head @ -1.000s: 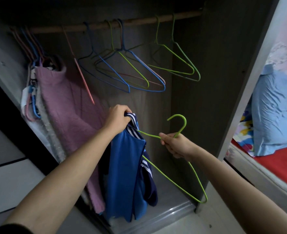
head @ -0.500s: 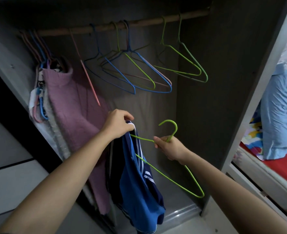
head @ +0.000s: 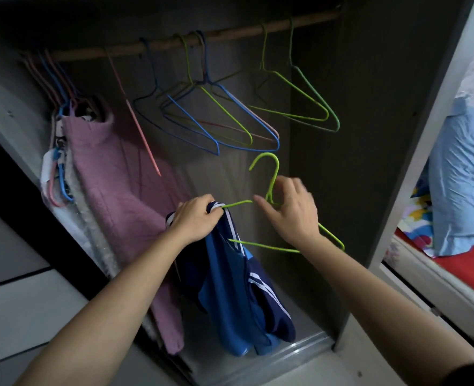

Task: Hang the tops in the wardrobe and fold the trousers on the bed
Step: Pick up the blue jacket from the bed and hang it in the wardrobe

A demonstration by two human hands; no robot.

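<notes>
One head-worn wide-angle camera, no second view. Stands close at the open wardrobe, facing forward and down; rail near top edge, bed at right edge.
</notes>
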